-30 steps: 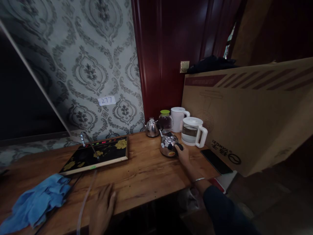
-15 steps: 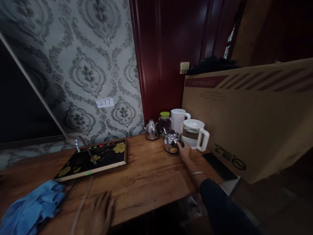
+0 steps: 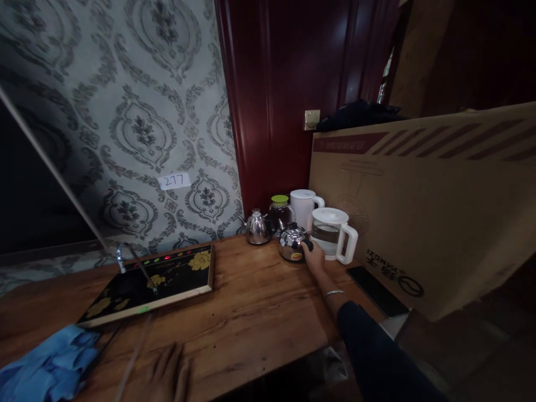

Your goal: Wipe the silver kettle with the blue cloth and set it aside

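In the head view, our right hand [image 3: 315, 259] has its fingers curled round the handle [image 3: 309, 244] of the kettle [image 3: 290, 248], which stands upright on the table [image 3: 247, 312], just beside the jug [image 3: 329, 240]. Our left hand [image 3: 164, 377] lies near the edge, fingers together, thumb apart. We'd do well to grip firmly, hold the kettle level and mind the jug.

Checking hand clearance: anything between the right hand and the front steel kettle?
Nothing visible: the right hand is closed on the black handle of the front steel kettle. The clear pitcher with the white lid stands right of the kettle, behind the hand, not between them.
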Demonstrator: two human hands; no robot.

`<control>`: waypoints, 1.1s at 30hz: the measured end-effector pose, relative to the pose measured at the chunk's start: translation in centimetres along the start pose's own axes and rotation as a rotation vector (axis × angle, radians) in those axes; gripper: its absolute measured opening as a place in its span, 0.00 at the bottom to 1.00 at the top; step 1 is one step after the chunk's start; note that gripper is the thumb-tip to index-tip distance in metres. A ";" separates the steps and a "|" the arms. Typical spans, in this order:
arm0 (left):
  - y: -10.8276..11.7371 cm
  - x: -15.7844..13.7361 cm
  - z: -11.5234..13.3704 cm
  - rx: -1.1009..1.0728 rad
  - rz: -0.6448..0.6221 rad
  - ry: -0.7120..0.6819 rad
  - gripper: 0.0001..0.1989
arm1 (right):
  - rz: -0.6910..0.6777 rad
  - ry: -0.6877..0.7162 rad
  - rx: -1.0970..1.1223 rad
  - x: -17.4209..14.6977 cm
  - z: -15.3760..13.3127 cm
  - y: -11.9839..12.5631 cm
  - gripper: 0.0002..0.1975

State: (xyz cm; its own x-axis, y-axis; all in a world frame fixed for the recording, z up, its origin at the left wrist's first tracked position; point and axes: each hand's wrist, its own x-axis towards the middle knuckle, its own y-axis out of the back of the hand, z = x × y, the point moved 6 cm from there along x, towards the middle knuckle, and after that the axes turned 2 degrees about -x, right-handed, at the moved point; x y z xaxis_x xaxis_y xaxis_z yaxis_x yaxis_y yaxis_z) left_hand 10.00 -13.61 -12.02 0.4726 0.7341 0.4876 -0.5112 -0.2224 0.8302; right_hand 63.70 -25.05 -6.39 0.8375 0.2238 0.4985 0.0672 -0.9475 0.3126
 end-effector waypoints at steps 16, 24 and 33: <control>0.1 0.2 0.3 0.010 0.000 -0.019 0.27 | 0.015 -0.089 -0.081 0.6 1.4 0.1 0.22; 0.8 0.3 1.6 0.064 0.007 -0.024 0.28 | -0.011 -0.064 -0.142 -1.5 2.8 1.3 0.20; 0.8 0.3 1.5 0.053 -0.029 0.003 0.29 | -0.041 -0.218 -0.266 -1.4 2.7 1.6 0.19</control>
State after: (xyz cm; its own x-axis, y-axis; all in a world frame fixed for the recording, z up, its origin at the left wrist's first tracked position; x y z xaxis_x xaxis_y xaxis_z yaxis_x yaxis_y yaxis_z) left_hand 10.84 -14.55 -10.83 0.4846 0.7426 0.4622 -0.4582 -0.2347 0.8573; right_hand 64.12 -27.49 -8.80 0.9350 0.1793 0.3060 -0.0166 -0.8396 0.5429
